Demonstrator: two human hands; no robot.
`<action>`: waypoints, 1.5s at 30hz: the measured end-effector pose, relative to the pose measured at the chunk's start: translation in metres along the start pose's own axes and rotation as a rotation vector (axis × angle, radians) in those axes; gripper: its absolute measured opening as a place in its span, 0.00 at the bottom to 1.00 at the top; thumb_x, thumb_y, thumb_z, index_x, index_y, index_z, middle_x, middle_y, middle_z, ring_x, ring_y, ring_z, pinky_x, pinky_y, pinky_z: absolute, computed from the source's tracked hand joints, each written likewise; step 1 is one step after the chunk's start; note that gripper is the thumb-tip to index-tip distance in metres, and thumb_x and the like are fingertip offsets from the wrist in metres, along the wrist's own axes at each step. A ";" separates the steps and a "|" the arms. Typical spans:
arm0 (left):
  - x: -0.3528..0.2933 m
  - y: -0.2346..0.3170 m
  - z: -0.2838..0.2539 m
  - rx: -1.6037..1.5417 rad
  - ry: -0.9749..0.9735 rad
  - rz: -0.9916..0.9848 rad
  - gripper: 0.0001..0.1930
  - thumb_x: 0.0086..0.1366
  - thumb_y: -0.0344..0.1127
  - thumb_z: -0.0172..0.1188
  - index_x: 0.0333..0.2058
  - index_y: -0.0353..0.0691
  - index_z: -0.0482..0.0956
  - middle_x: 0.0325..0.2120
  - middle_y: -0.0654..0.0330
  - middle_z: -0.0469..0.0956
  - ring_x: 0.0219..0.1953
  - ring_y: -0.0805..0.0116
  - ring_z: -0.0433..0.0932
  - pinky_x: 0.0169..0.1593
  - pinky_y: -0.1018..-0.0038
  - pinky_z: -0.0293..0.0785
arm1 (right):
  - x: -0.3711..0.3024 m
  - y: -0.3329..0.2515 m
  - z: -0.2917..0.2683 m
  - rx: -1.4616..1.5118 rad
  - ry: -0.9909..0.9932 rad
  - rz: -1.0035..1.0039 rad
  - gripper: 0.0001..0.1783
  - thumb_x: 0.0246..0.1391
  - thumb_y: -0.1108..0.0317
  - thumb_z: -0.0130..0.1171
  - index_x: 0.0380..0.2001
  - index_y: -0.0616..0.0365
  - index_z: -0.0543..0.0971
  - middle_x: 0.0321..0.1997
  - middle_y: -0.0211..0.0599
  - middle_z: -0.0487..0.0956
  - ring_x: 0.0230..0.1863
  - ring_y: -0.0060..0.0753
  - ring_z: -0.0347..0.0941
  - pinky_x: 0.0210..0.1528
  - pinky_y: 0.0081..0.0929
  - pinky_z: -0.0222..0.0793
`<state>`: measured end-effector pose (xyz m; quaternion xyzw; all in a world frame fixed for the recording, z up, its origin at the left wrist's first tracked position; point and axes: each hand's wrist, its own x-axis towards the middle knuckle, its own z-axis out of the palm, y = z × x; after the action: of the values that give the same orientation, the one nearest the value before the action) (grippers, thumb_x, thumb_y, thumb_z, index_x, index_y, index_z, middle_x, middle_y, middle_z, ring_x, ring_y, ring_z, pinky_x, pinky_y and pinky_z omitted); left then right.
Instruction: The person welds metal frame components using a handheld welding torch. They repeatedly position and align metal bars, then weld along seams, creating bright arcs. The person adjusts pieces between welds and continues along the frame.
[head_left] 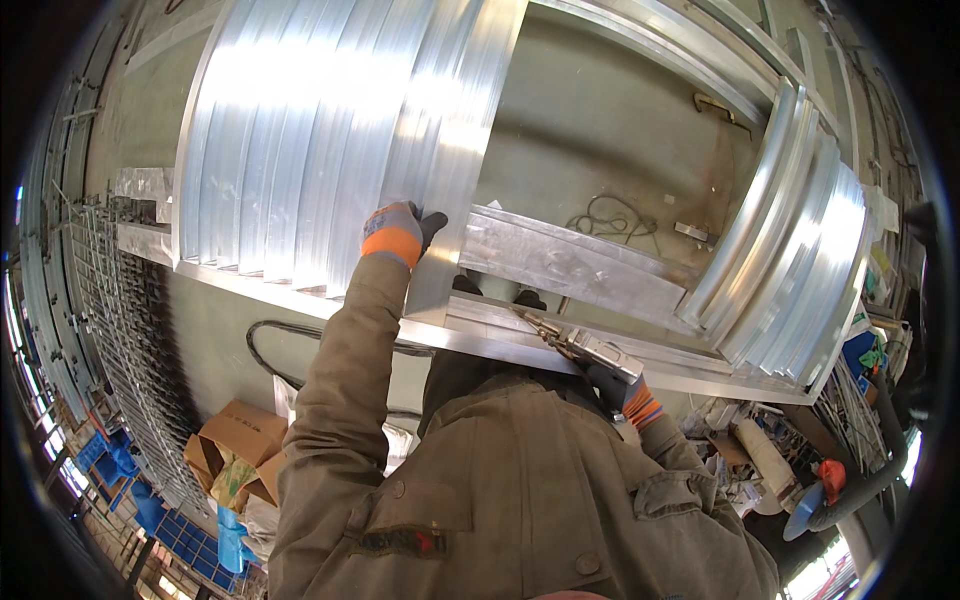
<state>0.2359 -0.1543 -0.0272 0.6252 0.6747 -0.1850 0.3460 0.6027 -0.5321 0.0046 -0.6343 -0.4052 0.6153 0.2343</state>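
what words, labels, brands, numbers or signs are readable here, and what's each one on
No text is clear enough to quote.
Cardboard box: small dark marks, too small to read.
Dark patch with a bit of red, low on the jacket: too blurred to read.

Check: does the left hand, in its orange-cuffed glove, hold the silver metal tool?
No, the left hand rests on silver metal slats; the right hand grips the tool.

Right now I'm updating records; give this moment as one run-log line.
left hand: on metal slat | right hand: holding silver tool | frame: slats left and right
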 end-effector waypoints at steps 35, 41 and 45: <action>-0.006 0.016 0.001 0.215 -0.027 -0.006 0.49 0.61 0.76 0.74 0.68 0.41 0.86 0.67 0.47 0.85 0.70 0.44 0.82 0.73 0.53 0.77 | 0.005 -0.087 -0.025 -0.190 -0.038 -0.191 0.22 0.69 0.67 0.77 0.63 0.61 0.88 0.59 0.44 0.92 0.56 0.39 0.90 0.61 0.36 0.84; -0.009 0.028 -0.014 0.294 -0.139 -0.071 0.44 0.63 0.77 0.72 0.62 0.45 0.89 0.62 0.49 0.88 0.65 0.43 0.86 0.69 0.49 0.81 | 0.028 -0.227 -0.044 -0.308 -0.271 -0.271 0.20 0.66 0.68 0.79 0.59 0.60 0.90 0.51 0.42 0.93 0.46 0.38 0.90 0.50 0.33 0.85; -0.005 0.026 -0.013 0.277 -0.123 -0.073 0.41 0.64 0.76 0.72 0.59 0.45 0.91 0.60 0.48 0.90 0.63 0.42 0.87 0.67 0.49 0.82 | 0.088 -0.242 -0.039 -0.459 -0.437 -0.610 0.23 0.63 0.67 0.81 0.58 0.63 0.88 0.46 0.40 0.93 0.44 0.33 0.91 0.46 0.35 0.86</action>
<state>0.2581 -0.1452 -0.0102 0.6295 0.6424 -0.3269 0.2902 0.5783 -0.3178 0.1507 -0.3762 -0.7402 0.5316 0.1673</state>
